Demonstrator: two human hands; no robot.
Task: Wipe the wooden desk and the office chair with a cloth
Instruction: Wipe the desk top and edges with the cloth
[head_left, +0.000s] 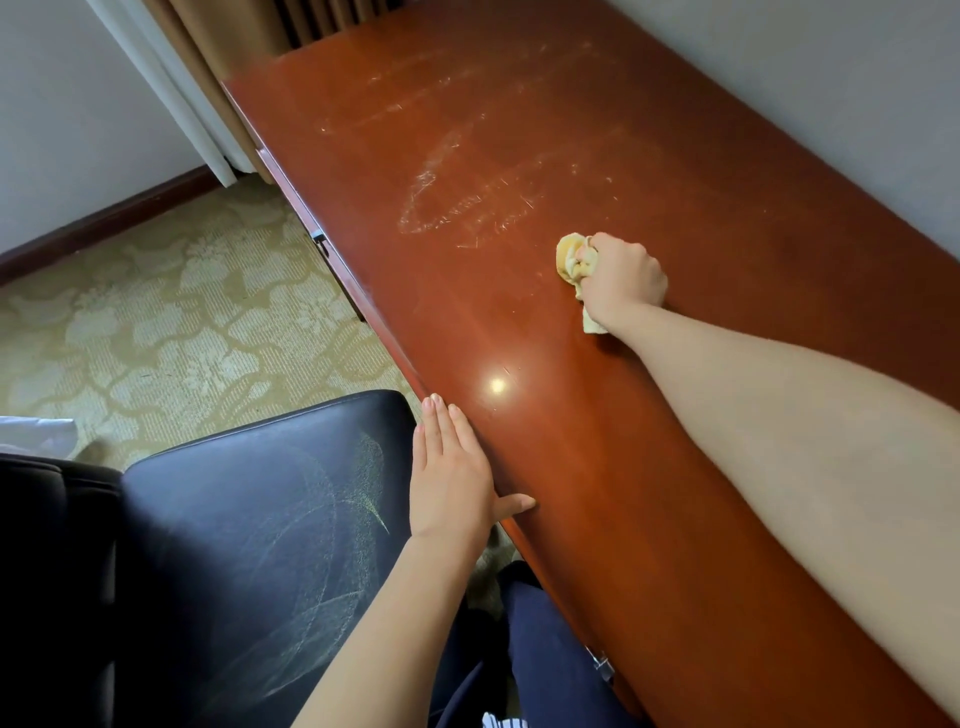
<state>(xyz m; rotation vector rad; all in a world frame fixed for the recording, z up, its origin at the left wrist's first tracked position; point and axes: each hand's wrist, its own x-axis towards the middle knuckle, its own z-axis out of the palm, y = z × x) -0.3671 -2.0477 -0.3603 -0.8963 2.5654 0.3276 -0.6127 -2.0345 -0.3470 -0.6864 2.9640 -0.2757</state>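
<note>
Your right hand (623, 275) has its grip clenched round the cloth (570, 257), bunched mid-worktop (467, 130); smeared wood lies open beyond. Your left hand (451, 478) rests flat, released, on the near edge beside the chair (260, 519).

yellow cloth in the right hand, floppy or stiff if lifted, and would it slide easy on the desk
Probably floppy: the yellow cloth is bunched into soft folds in the right hand, a loose corner trailing below. Likely light, since it crumples small. It should glide easily on the glossy desk, which mirrors a light.
</note>
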